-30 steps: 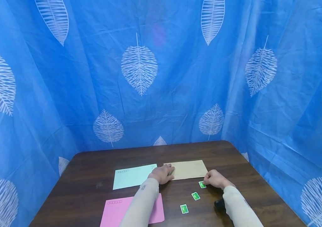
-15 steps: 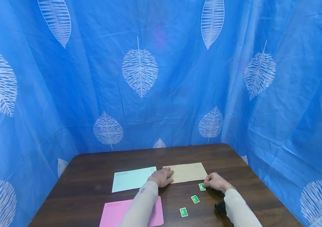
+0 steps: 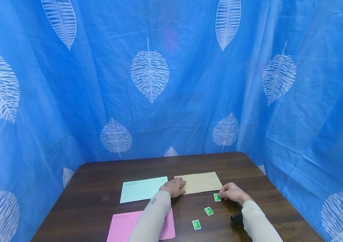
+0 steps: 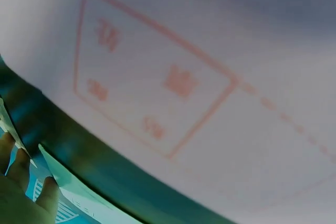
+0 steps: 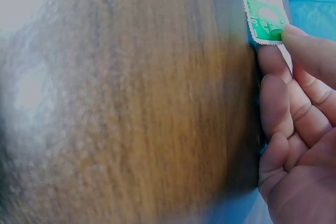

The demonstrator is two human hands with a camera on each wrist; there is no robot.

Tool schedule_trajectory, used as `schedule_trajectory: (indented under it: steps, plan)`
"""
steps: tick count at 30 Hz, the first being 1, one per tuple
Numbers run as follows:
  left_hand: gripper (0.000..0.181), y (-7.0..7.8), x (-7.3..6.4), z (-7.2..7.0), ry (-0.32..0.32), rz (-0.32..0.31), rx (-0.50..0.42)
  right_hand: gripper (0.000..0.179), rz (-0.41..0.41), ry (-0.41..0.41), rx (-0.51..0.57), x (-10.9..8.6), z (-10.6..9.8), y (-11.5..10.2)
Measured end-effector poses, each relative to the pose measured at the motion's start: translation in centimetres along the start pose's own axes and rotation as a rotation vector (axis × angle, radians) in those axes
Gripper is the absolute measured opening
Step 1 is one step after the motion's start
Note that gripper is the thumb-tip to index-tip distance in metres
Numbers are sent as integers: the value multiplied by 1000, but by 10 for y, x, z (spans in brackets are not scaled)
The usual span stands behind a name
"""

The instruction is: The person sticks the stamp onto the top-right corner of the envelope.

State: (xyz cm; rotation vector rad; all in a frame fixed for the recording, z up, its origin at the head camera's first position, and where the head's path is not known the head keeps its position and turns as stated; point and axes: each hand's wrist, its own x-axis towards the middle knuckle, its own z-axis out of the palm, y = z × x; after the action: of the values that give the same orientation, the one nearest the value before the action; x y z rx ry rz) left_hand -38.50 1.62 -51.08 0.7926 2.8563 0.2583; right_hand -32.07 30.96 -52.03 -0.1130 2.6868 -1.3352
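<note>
My left hand point(image 3: 173, 187) rests with spread fingers on the left end of a tan envelope point(image 3: 203, 182) at the back of the table. In the left wrist view this hand point(image 4: 23, 192) shows only at the lower left corner. Just off the tan envelope's lower right corner, my right hand point(image 3: 233, 192) pinches a small green stamp point(image 5: 266, 20) with a white perforated edge between thumb and index finger. The other fingers curl below it in the right wrist view. Two similar green stamps, a middle one point(image 3: 209, 211) and a nearer one point(image 3: 196, 225), lie on the table.
A pale mint envelope point(image 3: 141, 190) lies left of the left hand. Nearer, a pink envelope point(image 3: 123, 227) is partly covered by the left sleeve point(image 3: 151, 218). A small black object point(image 3: 236, 219) shows beside the right sleeve. Blue leaf-print cloth point(image 3: 183, 84) encloses the dark wooden table point(image 3: 99, 215).
The head view shifts slightly. Both hands stay almost where they were, the left on the tan envelope and the right at the far green stamp.
</note>
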Motion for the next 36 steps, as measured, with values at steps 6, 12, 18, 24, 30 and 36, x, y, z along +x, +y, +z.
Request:
schedule_trajectory:
  steps: [6, 12, 18, 24, 30, 36]
  plan:
    - [48, 4, -5, -6, 7, 5, -4, 11, 17, 29, -3, 3, -1, -2]
    - [45, 6, -5, -8, 7, 7, 16, 11, 0, 31, 24, 5, -3, 1]
    - [36, 9, -3, -5, 4, 27, 30, 11, 3, 31, 45, 6, -6, 3]
    - [42, 10, -5, -8, 5, -3, 37, 11, 27, 54, 88, 8, -9, 3]
    - [43, 10, -8, -6, 5, -20, 45, 11, 51, 66, 97, 8, -9, 2]
    - [37, 9, -11, -4, -5, 7, 70, 11, 102, 77, 97, 7, -8, 1]
